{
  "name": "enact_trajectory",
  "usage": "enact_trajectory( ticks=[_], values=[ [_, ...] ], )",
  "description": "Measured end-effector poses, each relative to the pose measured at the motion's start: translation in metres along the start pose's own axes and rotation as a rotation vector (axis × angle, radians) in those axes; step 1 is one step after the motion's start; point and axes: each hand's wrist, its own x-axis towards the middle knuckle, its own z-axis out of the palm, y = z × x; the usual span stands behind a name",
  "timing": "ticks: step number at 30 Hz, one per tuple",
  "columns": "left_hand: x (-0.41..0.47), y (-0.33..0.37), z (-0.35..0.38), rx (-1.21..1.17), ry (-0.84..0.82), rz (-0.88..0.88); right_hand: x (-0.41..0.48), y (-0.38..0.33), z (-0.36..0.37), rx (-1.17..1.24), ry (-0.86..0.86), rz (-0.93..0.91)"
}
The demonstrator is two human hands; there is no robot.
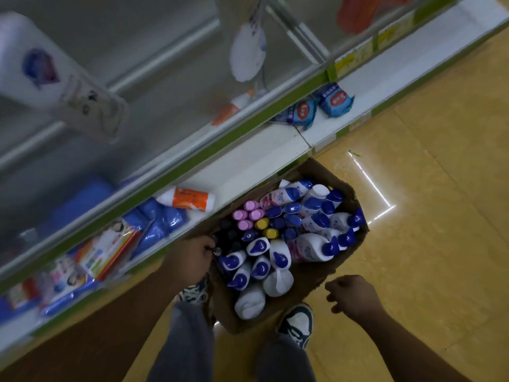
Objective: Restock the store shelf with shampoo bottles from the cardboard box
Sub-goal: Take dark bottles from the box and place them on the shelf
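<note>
An open cardboard box stands on the floor against the shelf, packed with bottles. Most are white shampoo bottles with blue caps; others have pink caps, yellow caps, or are dark bottles at the box's left side. My left hand reaches over the box's left rim, its fingers curled round the top of a dark bottle. Held in the air just right of the box, my right hand has loosely curled fingers and holds nothing. The bottom store shelf is white with a green edge.
Lying on the bottom shelf are an orange-and-white bottle, blue bags and blue packets. A large white bottle looms blurred on an upper shelf. My shoes stand beside the box on the yellow tiled floor.
</note>
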Motion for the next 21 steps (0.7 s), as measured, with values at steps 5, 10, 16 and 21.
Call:
enact_trajectory(
  ticks=[5, 10, 16, 21],
  values=[
    [-0.069, -0.023, 0.014, -0.060, -0.126, -0.136, -0.029, -0.011, 0.004, -0.116, -0.019, 0.007],
    [-0.071, -0.052, 0.050, -0.178, -0.078, -0.162, -0.025, -0.042, 0.055, -0.283, -0.058, -0.180],
    [-0.032, -0.079, 0.099, -0.208, -0.010, -0.095, 0.028, -0.111, 0.140, -0.421, -0.018, -0.409],
    [0.012, -0.087, 0.133, -0.341, 0.079, -0.112, 0.072, -0.169, 0.199, -0.577, 0.182, -0.608]
  ],
)
